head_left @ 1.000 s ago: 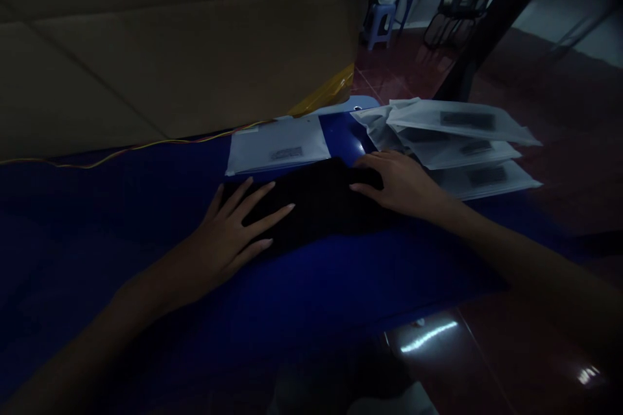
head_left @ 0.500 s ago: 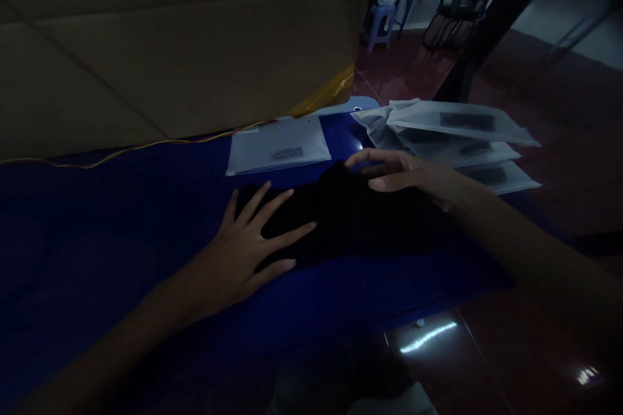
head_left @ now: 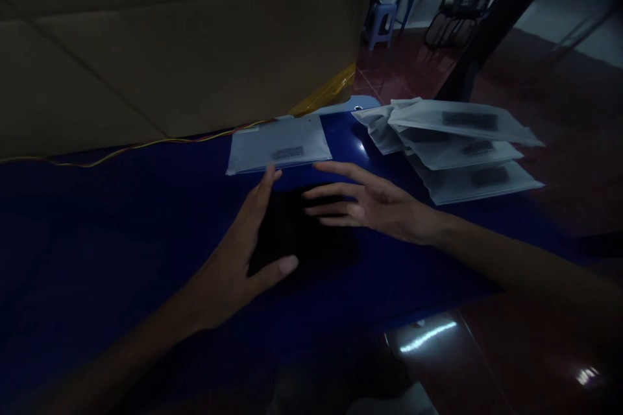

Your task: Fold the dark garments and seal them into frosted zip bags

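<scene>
Black cloth [head_left: 306,240] lay mid-frame on the blue table [head_left: 136,207]. Grips apart, the left hand [head_left: 237,245] stood at its left edge, the right hand [head_left: 387,211] over its upper right.

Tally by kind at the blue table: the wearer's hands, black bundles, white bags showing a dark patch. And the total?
Hands: 2, left hand and right hand
Black bundle: 1
White bags showing a dark patch: 4, one alone, three in the pile
Total: 7
</scene>
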Demonstrator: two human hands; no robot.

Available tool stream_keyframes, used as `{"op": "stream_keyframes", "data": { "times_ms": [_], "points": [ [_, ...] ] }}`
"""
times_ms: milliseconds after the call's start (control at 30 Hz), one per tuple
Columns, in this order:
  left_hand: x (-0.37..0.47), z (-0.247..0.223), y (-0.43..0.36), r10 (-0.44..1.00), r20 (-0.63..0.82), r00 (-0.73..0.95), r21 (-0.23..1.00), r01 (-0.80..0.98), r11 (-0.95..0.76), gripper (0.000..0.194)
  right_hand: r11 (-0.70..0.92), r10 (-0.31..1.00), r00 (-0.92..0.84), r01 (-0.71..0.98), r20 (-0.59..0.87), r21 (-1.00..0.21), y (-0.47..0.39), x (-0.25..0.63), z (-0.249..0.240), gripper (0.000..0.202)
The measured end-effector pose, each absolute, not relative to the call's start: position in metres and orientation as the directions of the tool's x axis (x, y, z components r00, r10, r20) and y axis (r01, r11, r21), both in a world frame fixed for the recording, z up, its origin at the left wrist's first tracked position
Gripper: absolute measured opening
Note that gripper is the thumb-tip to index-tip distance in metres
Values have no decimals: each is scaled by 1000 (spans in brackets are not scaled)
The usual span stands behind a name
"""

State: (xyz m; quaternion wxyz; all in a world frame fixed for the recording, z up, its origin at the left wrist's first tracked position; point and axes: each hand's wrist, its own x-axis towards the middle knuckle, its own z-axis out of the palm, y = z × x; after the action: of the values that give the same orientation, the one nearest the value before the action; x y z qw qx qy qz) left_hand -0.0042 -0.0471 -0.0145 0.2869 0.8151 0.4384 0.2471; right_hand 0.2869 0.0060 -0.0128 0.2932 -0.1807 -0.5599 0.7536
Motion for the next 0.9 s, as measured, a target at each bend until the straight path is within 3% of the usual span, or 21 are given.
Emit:
{"op": "stream_keyframes", "data": {
  "times_ms": [100, 167, 233, 300, 367, 533, 667, 900],
  "points": [
    [-4, -17, -42, 896, 192, 400, 699, 585, -411, 78, 62, 643, -747, -169, 168, -984, 3, 284, -19, 56],
    [-4, -20, -38, 895, 243, 374, 654, 619, -436, 70, 415, 676, -667, -6, 313, -910, -2, 282, -24, 43],
    [-4, -24, -35, 868, 286, 407, 533, 685, -497, 63, 749, 601, -604, 199, 523, -632, -7, 278, -28, 34],
    [-4, -29, -32, 832, 269, 485, 416, 721, -554, 59, 898, 439, -624, 269, 646, -350, -12, 273, -32, 34],
    [-5, -33, -31, 814, 204, 544, 373, 725, -579, 59, 917, 397, -656, 314, 642, -246, -16, 270, -34, 41],
    [-7, -34, -33, 778, 75, 624, 317, 725, -612, 64, 829, 557, -764, 484, 325, -281, -17, 269, -36, 71],
    [-8, -31, -33, 772, 33, 635, 245, 744, -622, 66, 804, 575, -801, 516, 167, -295, -9, 278, -35, 68],
    [-10, -31, -32, 759, 34, 650, 183, 743, -644, 70, 806, 558, -821, 502, 121, -313, 1, 289, -33, 70]
  ]
}}
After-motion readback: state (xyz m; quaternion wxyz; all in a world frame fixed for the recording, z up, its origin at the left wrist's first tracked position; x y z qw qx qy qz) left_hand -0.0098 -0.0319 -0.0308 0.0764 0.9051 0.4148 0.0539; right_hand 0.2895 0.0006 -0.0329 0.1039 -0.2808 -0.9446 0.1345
